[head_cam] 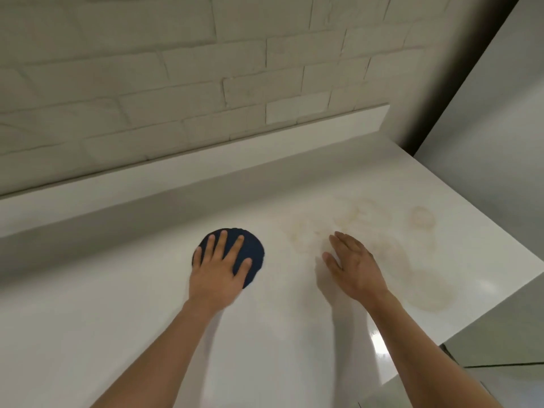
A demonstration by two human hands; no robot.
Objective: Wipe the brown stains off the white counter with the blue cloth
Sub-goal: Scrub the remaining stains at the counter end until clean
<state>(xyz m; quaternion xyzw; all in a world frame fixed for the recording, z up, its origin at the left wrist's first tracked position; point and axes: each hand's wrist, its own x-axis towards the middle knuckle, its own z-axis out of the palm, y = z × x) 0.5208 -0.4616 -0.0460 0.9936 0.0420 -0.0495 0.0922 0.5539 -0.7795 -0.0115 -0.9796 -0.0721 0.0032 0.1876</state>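
Observation:
A round dark blue cloth [250, 251] lies flat on the white counter [117, 304]. My left hand [219, 267] rests palm down on top of it, fingers spread, covering its left part. To the right, my right hand [353, 265] lies flat on the counter with fingers together and holds nothing. Faint brown stains [350, 216], rings and smears, spread from just beyond the right hand's fingertips toward the counter's right corner. A larger pale brown ring [426, 290] sits to the right of my right wrist.
A low white ledge [206, 169] runs along the back of the counter under a white brick wall [176, 83]. The counter's right edge [500, 298] drops off beside a grey panel [500, 113].

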